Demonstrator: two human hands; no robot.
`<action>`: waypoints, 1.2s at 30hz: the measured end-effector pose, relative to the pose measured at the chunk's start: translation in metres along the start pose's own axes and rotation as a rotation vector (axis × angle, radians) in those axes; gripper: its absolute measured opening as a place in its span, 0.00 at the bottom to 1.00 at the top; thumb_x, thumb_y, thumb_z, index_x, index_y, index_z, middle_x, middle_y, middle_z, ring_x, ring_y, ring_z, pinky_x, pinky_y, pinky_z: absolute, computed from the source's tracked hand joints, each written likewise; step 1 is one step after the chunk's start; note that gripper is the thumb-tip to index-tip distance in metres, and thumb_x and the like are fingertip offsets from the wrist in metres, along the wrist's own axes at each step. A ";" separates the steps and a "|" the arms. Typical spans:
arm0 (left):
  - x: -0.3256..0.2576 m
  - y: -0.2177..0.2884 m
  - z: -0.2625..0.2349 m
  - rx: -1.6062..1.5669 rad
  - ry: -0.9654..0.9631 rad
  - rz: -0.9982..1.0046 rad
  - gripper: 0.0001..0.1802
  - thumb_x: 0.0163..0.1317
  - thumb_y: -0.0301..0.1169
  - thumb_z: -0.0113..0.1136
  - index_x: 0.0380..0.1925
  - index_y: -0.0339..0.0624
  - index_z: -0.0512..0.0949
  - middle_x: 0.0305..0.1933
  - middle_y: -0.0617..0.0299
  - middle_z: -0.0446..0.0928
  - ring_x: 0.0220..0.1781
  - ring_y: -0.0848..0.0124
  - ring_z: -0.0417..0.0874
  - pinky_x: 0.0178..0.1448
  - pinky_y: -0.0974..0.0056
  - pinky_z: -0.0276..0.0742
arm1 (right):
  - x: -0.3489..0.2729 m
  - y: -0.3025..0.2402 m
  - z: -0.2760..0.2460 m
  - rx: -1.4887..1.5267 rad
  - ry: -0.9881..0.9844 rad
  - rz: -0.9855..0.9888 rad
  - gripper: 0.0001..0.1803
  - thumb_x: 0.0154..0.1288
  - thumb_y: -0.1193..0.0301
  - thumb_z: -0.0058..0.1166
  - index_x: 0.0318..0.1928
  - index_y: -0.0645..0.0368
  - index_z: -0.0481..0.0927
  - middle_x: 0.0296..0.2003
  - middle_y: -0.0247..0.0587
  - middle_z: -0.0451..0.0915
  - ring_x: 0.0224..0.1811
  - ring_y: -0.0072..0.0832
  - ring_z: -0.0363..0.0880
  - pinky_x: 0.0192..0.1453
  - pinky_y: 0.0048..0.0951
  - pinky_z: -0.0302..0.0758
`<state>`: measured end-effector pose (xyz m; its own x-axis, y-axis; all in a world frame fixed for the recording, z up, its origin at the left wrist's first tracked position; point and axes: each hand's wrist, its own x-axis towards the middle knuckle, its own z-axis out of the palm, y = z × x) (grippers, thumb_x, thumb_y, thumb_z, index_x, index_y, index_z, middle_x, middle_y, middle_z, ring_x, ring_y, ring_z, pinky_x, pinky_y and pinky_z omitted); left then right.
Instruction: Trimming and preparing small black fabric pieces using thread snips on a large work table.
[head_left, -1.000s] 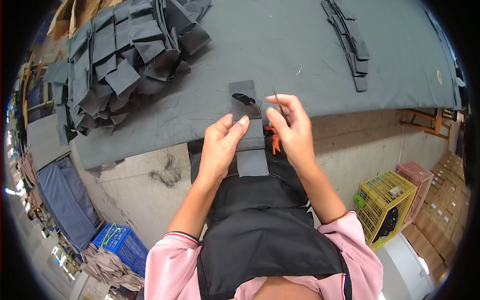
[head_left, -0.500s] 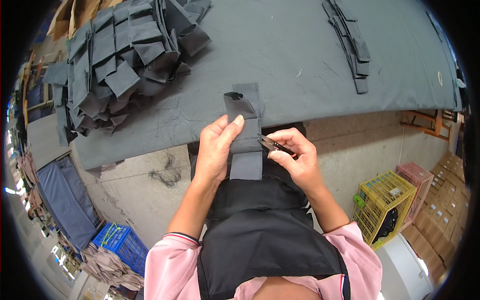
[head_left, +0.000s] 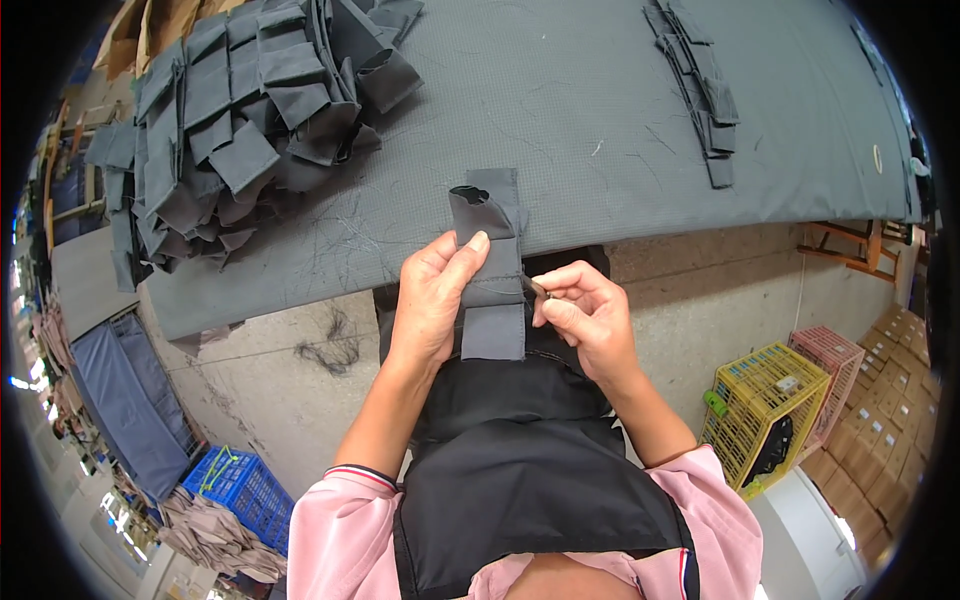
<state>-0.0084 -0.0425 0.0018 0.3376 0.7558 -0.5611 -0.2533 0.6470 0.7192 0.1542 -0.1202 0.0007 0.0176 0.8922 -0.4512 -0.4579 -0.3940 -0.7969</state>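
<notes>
My left hand [head_left: 430, 295] is closed on a dark grey fabric piece [head_left: 494, 332] with stitched flaps, its thumb pressing near a folded loop at the upper end. The far end of the piece lies over the table edge, and the near end hangs above my black apron [head_left: 530, 440]. At the piece's right edge, my right hand [head_left: 592, 315] is closed around small thread snips [head_left: 535, 287]. Only the dark tip part of the snips shows, close to a stitched seam; my fingers hide the rest. A loose thread crosses the fabric there.
A large heap of similar grey pieces [head_left: 235, 110] covers the table's left side. One more strip [head_left: 700, 90] lies at the far right of the grey-covered table [head_left: 540, 90]. Thread scraps [head_left: 330, 345] litter the floor. Blue [head_left: 240, 495] and yellow crates [head_left: 765, 400] stand either side.
My right hand has turned, so the snips, whose dark handle and blades showed before, are now mostly hidden by my fingers. My left hand and the fabric piece have hardly moved.
</notes>
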 end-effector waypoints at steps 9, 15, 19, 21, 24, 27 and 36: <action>-0.001 0.001 0.004 0.010 0.014 0.016 0.07 0.65 0.30 0.55 0.36 0.38 0.78 0.33 0.71 0.77 0.34 0.85 0.72 0.42 0.76 0.69 | -0.008 0.007 0.004 0.018 0.076 -0.101 0.12 0.61 0.75 0.57 0.45 0.64 0.74 0.31 0.39 0.80 0.25 0.13 0.71 0.31 0.14 0.68; 0.001 0.000 0.003 0.012 0.042 0.009 0.06 0.65 0.30 0.55 0.31 0.40 0.77 0.31 0.73 0.75 0.33 0.86 0.70 0.39 0.76 0.68 | -0.008 0.002 0.015 -0.574 0.217 -0.399 0.11 0.56 0.79 0.60 0.42 0.62 0.78 0.32 0.36 0.81 0.31 0.16 0.77 0.37 0.18 0.74; 0.000 0.003 0.006 0.025 0.065 -0.020 0.07 0.64 0.30 0.56 0.28 0.42 0.76 0.29 0.74 0.74 0.30 0.87 0.68 0.36 0.77 0.66 | -0.001 0.009 0.002 -0.854 0.184 -0.736 0.13 0.55 0.79 0.61 0.42 0.64 0.78 0.31 0.37 0.81 0.30 0.16 0.78 0.37 0.18 0.74; 0.001 0.003 0.005 0.036 0.066 -0.016 0.07 0.64 0.30 0.56 0.27 0.42 0.76 0.28 0.74 0.73 0.30 0.87 0.68 0.36 0.77 0.66 | -0.007 0.005 0.006 -0.580 0.193 -0.389 0.12 0.56 0.78 0.61 0.42 0.64 0.78 0.33 0.37 0.81 0.32 0.17 0.78 0.41 0.20 0.74; 0.002 0.002 0.006 0.045 0.070 -0.004 0.08 0.64 0.30 0.57 0.25 0.43 0.75 0.28 0.74 0.73 0.30 0.87 0.68 0.35 0.77 0.66 | -0.009 0.004 0.009 -0.259 0.178 -0.261 0.13 0.56 0.78 0.61 0.42 0.64 0.78 0.34 0.36 0.81 0.33 0.16 0.77 0.41 0.20 0.74; 0.003 -0.001 0.003 0.040 0.067 0.009 0.09 0.64 0.30 0.57 0.24 0.43 0.74 0.28 0.74 0.73 0.29 0.87 0.68 0.35 0.77 0.65 | -0.008 0.005 0.011 -0.397 0.167 -0.325 0.13 0.56 0.78 0.61 0.43 0.64 0.78 0.35 0.35 0.80 0.33 0.15 0.76 0.36 0.17 0.73; 0.005 0.000 0.004 0.023 0.063 -0.010 0.12 0.64 0.32 0.57 0.22 0.43 0.73 0.25 0.75 0.71 0.28 0.86 0.66 0.32 0.77 0.62 | -0.006 0.004 0.009 -0.387 0.168 -0.409 0.10 0.56 0.80 0.59 0.40 0.65 0.78 0.30 0.36 0.80 0.29 0.15 0.75 0.33 0.16 0.72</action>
<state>-0.0034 -0.0389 0.0004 0.2824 0.7545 -0.5924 -0.2289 0.6527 0.7222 0.1442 -0.1246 0.0039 0.2792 0.9541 -0.1087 -0.0270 -0.1053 -0.9941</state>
